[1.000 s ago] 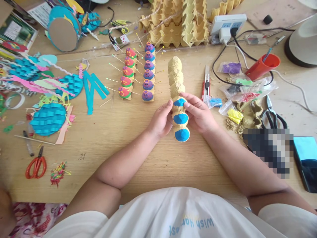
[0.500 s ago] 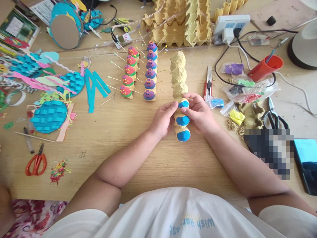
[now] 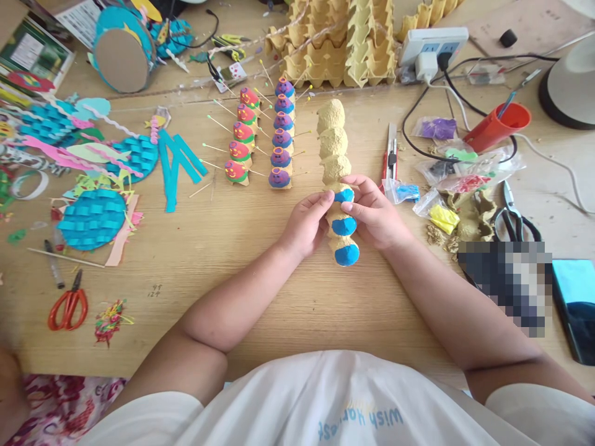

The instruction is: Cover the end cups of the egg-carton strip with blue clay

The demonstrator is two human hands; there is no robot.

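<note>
A strip of egg-carton bumps (image 3: 333,144) lies lengthwise on the wooden table (image 3: 260,291). Its three nearest bumps carry blue clay caps (image 3: 346,254); the far three are bare. My left hand (image 3: 307,224) grips the strip from the left, thumb and fingers pinched at the farthest blue cap. My right hand (image 3: 374,214) holds it from the right, fingertips pressed on the same cap.
Two finished caterpillar rows, red (image 3: 239,137) and purple (image 3: 281,137), stand left with pins sticking out. Egg trays (image 3: 334,43) and a power strip (image 3: 432,44) lie behind. A cutter (image 3: 390,155), clay bags (image 3: 439,217), an orange cup (image 3: 495,127) and scissors (image 3: 514,217) are right; red scissors (image 3: 69,306) and paper fish left.
Both hands slid a little farther up the strip, onto the farthest blue cap. The strip's far end swung slightly left.
</note>
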